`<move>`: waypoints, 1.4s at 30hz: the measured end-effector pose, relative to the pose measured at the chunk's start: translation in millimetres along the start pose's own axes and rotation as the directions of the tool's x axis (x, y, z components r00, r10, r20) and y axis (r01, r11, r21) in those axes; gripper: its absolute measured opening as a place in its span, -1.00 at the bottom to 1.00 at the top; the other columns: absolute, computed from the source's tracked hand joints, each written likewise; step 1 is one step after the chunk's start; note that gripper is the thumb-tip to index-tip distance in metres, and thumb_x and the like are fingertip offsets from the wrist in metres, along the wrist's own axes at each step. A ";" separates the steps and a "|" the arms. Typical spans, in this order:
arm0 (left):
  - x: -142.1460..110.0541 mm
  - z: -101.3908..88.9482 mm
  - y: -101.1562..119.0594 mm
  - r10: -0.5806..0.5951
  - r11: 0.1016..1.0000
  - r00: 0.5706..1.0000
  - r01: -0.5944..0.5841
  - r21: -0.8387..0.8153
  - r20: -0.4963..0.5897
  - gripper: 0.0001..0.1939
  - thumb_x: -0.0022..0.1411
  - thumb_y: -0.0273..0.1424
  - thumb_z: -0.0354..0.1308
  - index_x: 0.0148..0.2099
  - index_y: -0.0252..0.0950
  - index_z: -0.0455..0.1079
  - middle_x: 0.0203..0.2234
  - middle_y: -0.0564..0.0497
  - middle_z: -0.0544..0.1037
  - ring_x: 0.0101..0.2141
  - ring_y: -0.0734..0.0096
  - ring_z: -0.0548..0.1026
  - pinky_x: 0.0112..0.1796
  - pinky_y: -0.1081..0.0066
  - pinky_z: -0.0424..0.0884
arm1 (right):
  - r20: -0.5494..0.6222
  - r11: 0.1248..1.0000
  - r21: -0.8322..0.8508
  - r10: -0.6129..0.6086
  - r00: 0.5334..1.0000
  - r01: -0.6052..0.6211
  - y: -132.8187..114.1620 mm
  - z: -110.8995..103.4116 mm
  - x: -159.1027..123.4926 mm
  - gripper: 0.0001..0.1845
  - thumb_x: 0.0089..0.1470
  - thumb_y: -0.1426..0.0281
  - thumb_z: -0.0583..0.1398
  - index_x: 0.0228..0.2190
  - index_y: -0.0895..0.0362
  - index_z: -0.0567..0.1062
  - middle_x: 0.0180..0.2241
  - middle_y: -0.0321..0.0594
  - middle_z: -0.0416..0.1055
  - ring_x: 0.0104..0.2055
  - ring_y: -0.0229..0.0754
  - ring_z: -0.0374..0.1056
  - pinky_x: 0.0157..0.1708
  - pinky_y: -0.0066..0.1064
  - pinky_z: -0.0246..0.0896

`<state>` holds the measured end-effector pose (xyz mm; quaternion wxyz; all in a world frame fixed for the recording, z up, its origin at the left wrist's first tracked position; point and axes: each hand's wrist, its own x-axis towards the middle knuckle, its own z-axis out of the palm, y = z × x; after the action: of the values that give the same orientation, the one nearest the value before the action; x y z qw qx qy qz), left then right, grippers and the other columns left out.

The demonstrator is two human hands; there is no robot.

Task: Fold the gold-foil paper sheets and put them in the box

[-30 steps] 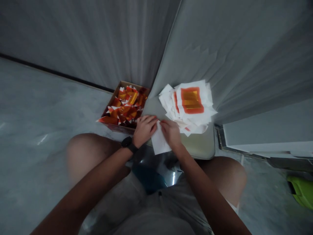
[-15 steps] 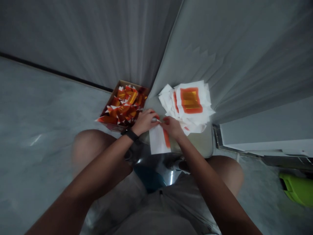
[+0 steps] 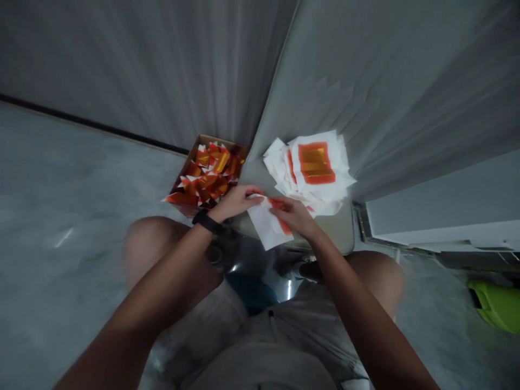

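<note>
A white paper sheet with an orange-red printed band [image 3: 268, 227] is held between my two hands above the front of the seat-like surface [image 3: 339, 230]. My left hand [image 3: 240, 201], with a black band on the wrist, pinches its upper left corner. At the upper right edge, the fingers of my right hand [image 3: 294, 214] close on the same paper, partly covering the orange part. Just beyond lies a loose stack of white papers [image 3: 280, 157]; the top one bears an orange-red square frame around a shiny gold panel [image 3: 314, 162].
Left of the surface stands an open cardboard box [image 3: 183, 172] full of folded orange and gold paper pieces [image 3: 209, 173]. Grey curtain-like fabric [image 3: 162, 70] rises behind. A lime-green object [image 3: 495, 306] sits on the floor at far right. My knees flank the surface.
The paper has tilted, its lower end swinging to the right. My right hand has moved slightly right and down along its edge, while the left has shifted a little left.
</note>
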<state>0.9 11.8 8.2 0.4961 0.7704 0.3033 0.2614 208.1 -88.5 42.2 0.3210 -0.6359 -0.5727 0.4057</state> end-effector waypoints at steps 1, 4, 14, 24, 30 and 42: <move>-1.6 -0.6 1.1 -0.034 0.997 0.999 0.034 -0.075 0.001 -0.60 0.27 -0.07 0.22 -0.07 -0.30 0.55 -0.24 -0.03 0.63 -0.25 0.32 0.54 -0.24 0.38 0.41 | -0.015 0.999 -0.030 -0.010 1.000 0.010 -1.8 -2.0 -3.1 -0.69 0.16 0.26 0.26 -0.09 0.09 0.63 -0.15 -0.19 0.64 -0.17 -0.12 0.52 -0.14 -0.32 0.39; -6.7 -1.1 6.6 -0.121 0.959 0.992 0.128 -0.254 0.042 -0.52 0.21 -0.03 0.29 -0.03 -0.32 0.55 -0.23 -0.05 0.65 -0.26 0.32 0.56 -0.28 0.41 0.42 | -0.098 0.983 -0.181 -0.052 0.994 0.034 -8.5 -5.9 -10.1 -0.72 0.24 0.24 0.19 -0.19 0.06 0.67 -0.24 -0.23 0.65 -0.17 -0.09 0.52 -0.15 -0.32 0.35; -17.6 -3.4 21.4 -0.203 0.914 0.973 0.227 -0.337 0.106 -0.51 0.17 -0.04 0.36 -0.02 -0.31 0.59 -0.17 -0.09 0.67 -0.26 0.32 0.58 -0.27 0.41 0.45 | -0.089 0.999 -0.009 0.052 0.995 -0.053 -9.9 -1.9 -23.6 -0.56 0.27 0.09 0.11 -0.39 0.10 0.63 -0.44 -0.25 0.56 -0.36 -0.16 0.42 -0.38 -0.40 0.26; -24.5 6.4 32.3 -0.208 0.915 0.971 0.237 -0.325 0.122 -0.62 0.19 -0.09 0.34 -0.13 -0.30 0.60 -0.29 -0.03 0.64 -0.33 0.39 0.53 -0.34 0.47 0.40 | -0.029 0.991 -0.135 -0.003 1.000 -0.001 -36.2 -6.6 -13.6 -0.64 0.24 0.18 0.15 -0.44 0.13 0.59 -0.49 -0.31 0.48 -0.39 -0.23 0.33 -0.40 -0.43 0.14; -28.3 2.9 38.3 -0.226 0.909 0.964 0.260 -0.327 0.139 -0.63 0.19 -0.12 0.34 -0.13 -0.32 0.60 -0.30 -0.04 0.63 -0.32 0.38 0.52 -0.32 0.47 0.40 | 0.132 0.999 -0.040 0.030 0.991 -0.025 -33.2 -11.8 -13.1 -0.65 0.18 0.11 0.22 -0.38 0.13 0.61 -0.45 -0.30 0.49 -0.42 -0.26 0.31 -0.44 -0.44 0.13; -2.3 19.1 56.7 -0.185 0.962 0.962 0.219 -0.164 0.201 -0.62 0.20 -0.10 0.32 -0.16 -0.34 0.61 -0.31 -0.03 0.65 -0.35 0.41 0.51 -0.32 0.47 0.38 | 0.233 0.999 -0.029 -0.012 0.972 0.019 -11.6 -45.0 -8.3 -0.70 0.11 0.13 0.26 -0.35 0.11 0.63 -0.44 -0.31 0.49 -0.40 -0.25 0.30 -0.41 -0.42 0.15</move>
<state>24.6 -19.8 53.2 0.6155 0.7067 0.3080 0.1642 242.3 -92.5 74.5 0.2446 -0.5843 -0.6177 0.4659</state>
